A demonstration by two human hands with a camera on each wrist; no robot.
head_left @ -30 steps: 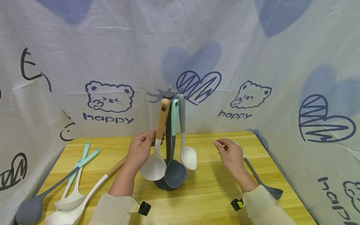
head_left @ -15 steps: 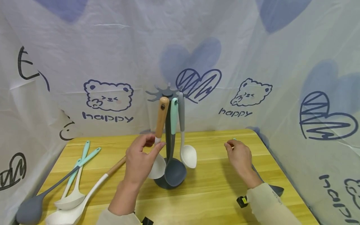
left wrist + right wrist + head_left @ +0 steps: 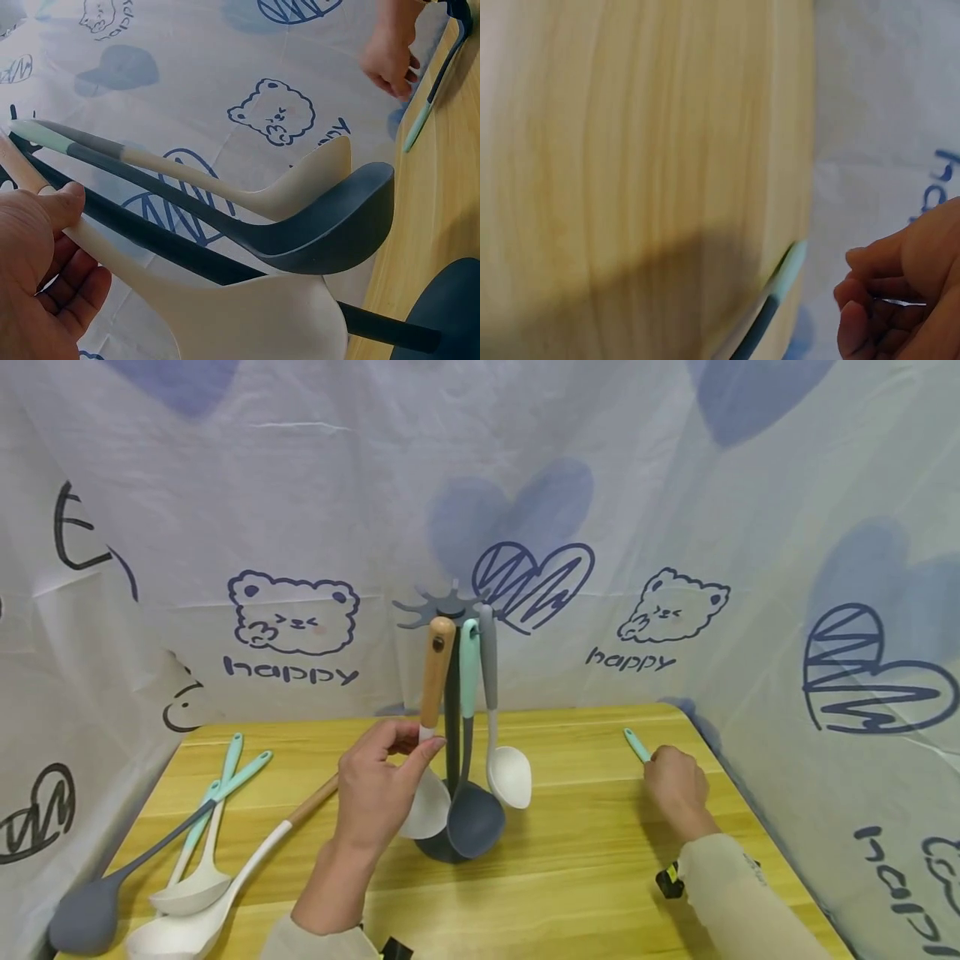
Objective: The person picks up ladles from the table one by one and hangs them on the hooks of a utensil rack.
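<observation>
A dark rack with a hooked top stands mid-table. My left hand pinches a white ladle just below its wooden handle, at the rack's left side. Beside it hang a dark ladle with a mint handle and a white ladle with a grey handle. Over at the right, my right hand is above another mint-handled dark ladle lying on the table, hiding most of it. In the right wrist view its fingers are loosely bent, holding nothing, apart from the mint handle.
On the left of the wooden table lies a crossed pile: a dark ladle, a white ladle and a wooden-handled white ladle, among others. A printed white cloth hangs behind and along both sides.
My left hand has shifted onto the neck of the wooden-handled ladle, thumb now in front. The right hand has moved right and lower, over the ladle lying there.
</observation>
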